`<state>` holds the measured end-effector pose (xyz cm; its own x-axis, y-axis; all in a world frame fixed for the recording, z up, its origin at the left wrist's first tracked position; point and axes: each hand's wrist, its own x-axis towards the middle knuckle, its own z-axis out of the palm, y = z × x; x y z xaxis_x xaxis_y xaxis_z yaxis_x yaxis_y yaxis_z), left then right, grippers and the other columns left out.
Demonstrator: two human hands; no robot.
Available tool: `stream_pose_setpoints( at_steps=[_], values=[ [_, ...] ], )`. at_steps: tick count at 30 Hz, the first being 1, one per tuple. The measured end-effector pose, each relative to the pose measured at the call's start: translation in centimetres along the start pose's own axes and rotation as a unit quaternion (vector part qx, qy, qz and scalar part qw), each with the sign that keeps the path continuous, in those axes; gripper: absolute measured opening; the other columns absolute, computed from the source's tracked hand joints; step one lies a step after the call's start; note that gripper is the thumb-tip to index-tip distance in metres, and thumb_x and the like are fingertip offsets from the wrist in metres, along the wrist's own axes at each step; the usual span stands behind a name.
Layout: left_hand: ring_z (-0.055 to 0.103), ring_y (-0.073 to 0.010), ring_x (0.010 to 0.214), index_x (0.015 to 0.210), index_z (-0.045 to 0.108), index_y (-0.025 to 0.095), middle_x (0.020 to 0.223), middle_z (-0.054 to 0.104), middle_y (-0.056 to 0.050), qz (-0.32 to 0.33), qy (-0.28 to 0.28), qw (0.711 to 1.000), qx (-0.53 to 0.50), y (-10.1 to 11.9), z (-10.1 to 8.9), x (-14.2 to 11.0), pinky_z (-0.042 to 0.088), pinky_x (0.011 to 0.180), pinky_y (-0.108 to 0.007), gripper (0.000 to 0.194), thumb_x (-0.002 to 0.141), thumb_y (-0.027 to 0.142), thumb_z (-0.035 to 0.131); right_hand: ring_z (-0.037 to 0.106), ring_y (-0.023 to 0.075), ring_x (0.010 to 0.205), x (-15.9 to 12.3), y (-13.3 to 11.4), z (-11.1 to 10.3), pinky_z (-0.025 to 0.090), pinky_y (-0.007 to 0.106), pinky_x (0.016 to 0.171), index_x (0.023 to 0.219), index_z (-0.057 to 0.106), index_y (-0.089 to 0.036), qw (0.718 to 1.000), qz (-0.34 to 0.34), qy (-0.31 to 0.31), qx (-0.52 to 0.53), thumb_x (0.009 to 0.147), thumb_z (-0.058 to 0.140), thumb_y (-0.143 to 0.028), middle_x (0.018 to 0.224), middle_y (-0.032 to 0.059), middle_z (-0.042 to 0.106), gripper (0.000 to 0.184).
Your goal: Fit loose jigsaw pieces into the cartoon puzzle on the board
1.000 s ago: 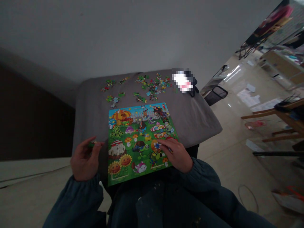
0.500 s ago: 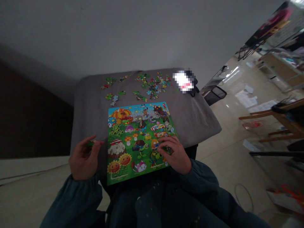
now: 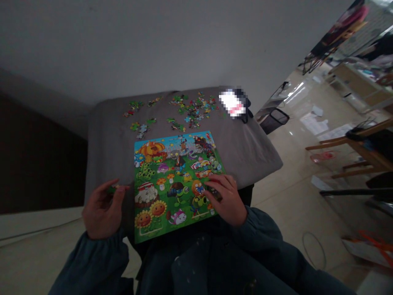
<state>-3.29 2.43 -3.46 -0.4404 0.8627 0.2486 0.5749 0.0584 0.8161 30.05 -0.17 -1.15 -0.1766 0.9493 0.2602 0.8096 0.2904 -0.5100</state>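
A colourful cartoon puzzle board (image 3: 156,229) lies at the near edge of the grey-covered table, printed with plants, sunflowers and a pumpkin. Left of the board, my left hand (image 3: 102,211) is raised, with a small green puzzle piece (image 3: 113,189) pinched between thumb and fingers. My right hand (image 3: 227,200) rests over the board's right side. Its fingers are curved, and thumb and index tips look slightly apart near an orange figure. I make out no piece in that hand. Loose puzzle pieces (image 3: 195,112) lie scattered beyond the board.
A smaller group of pieces (image 3: 142,130) lies behind the board's left corner. A blurred-out bright object (image 3: 232,103) sits at the table's back right. The grey cloth (image 3: 245,155) covers the table against a wall. A wooden chair (image 3: 362,151) stands to the right.
The whole view has shifted slightly, so board and table appear a little further left. My left hand still pinches its piece; my right hand stays over the board, with its fingers slightly shifted.
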Motion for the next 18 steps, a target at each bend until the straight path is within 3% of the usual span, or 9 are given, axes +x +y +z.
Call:
stream_pose_setpoints(
  at_steps=[5, 9, 18],
  values=[
    [0.071, -0.0152, 0.071, 0.113, 0.069, 0.016, 0.083, 0.076, -0.006, -0.014, -0.005, 1.000, -0.017, -0.1, 0.2, 0.0, 0.055, 0.064, -0.022, 0.042, 0.080, 0.043, 0.070, 0.046, 0.0281, 0.127, -2.4, -1.0, -0.4, 0.035, 0.044, 0.100, 0.133, 0.061, -0.021, 0.992, -0.095, -0.063, -0.058, 0.096, 0.059, -0.032, 0.138, 0.0055, 0.061, 0.038],
    [0.072, -0.0160, 0.073, 0.114, 0.070, 0.017, 0.084, 0.077, -0.006, -0.017, 0.002, 1.000, -0.005, -0.4, 0.2, 0.0, 0.055, 0.065, -0.023, 0.043, 0.080, 0.043, 0.070, 0.044, 0.0293, 0.129, -3.5, -1.5, -0.1, 0.032, 0.045, 0.102, 0.135, 0.060, -0.023, 0.989, -0.077, -0.100, -0.081, 0.096, 0.058, -0.035, 0.140, 0.0052, 0.059, 0.040],
    [0.071, -0.0157, 0.072, 0.114, 0.069, 0.017, 0.083, 0.076, -0.006, -0.020, 0.001, 1.000, 0.005, -0.1, 0.3, 0.1, 0.055, 0.064, -0.023, 0.043, 0.081, 0.045, 0.070, 0.041, 0.0297, 0.131, -3.8, -2.0, 0.6, 0.027, 0.046, 0.105, 0.138, 0.058, -0.024, 0.989, -0.051, -0.118, -0.076, 0.097, 0.056, -0.039, 0.142, 0.0057, 0.057, 0.043]
  ],
)
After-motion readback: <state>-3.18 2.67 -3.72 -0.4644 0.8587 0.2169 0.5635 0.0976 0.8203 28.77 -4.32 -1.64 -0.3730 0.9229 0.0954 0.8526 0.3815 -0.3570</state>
